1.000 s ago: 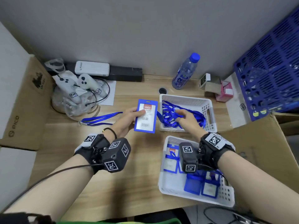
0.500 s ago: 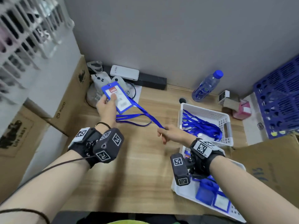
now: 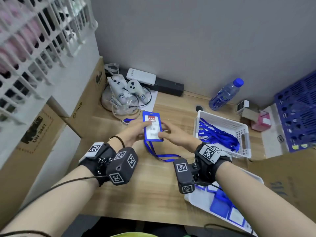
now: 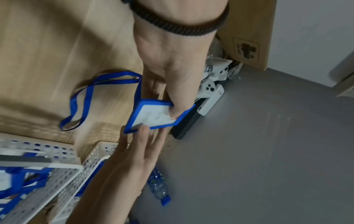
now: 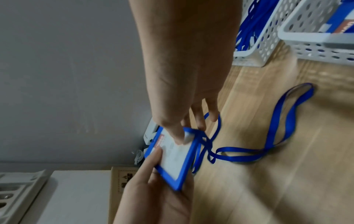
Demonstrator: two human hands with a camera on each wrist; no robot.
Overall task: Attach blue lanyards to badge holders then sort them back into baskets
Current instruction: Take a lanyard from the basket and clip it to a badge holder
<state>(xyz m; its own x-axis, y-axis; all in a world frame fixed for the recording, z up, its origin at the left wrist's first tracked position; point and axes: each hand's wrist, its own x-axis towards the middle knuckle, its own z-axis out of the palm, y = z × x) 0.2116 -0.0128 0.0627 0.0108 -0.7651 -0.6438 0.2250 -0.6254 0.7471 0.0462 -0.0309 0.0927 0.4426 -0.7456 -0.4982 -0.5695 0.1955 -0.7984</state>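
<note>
A blue badge holder with a white card is held upright above the table's middle. My left hand grips its left side, thumb on the card face. My right hand pinches its right lower corner, thumb on the face and fingers behind. A blue lanyard hangs from the holder and lies slack on the wood. A white basket at the right holds several blue lanyards. A nearer white basket holds blue badge holders.
Two white controllers in clear wrap sit at the back left, with another blue lanyard beside them. A water bottle, small boxes and a blue crate stand at the back right. Cardboard boxes line the left.
The left hand has brought the badge holder down from the upper left to the middle. The right hand let go of the taut lanyard and took the holder; the lanyard now lies slack.
</note>
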